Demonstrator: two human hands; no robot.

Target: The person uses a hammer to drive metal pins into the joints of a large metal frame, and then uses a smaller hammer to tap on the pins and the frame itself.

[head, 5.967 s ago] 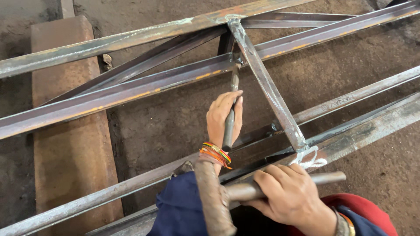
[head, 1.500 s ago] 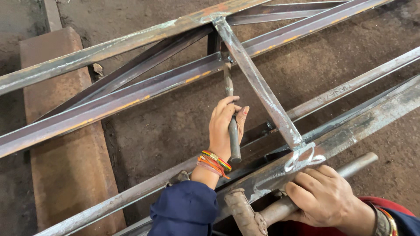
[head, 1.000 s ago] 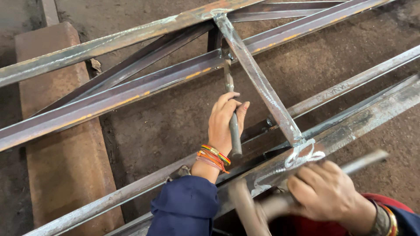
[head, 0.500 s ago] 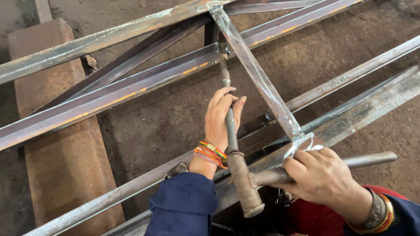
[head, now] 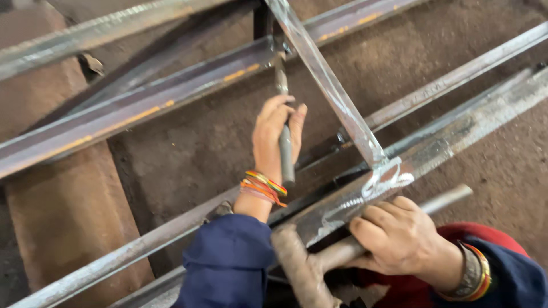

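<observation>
My left hand (head: 274,137) grips a long steel chisel (head: 283,114) whose tip rests at the welded joint (head: 278,44) of a metal angle-iron frame (head: 171,91). Coloured thread bands circle that wrist. My right hand (head: 402,239) is closed round the metal handle of a hammer (head: 342,251); its rusty head (head: 297,268) sits low, just behind the chisel's rear end. A diagonal steel bar (head: 331,91) crosses between the two hands.
Long steel rails (head: 456,122) run diagonally over the dirt floor (head: 188,171). A rusty flat slab (head: 63,228) lies at the left under the frame. White weld marks (head: 388,177) show where the diagonal bar meets the near rail.
The hammer has swung up and come back down toward the chisel's end. My left hand has kept the chisel on the joint. The view has shifted slightly.
</observation>
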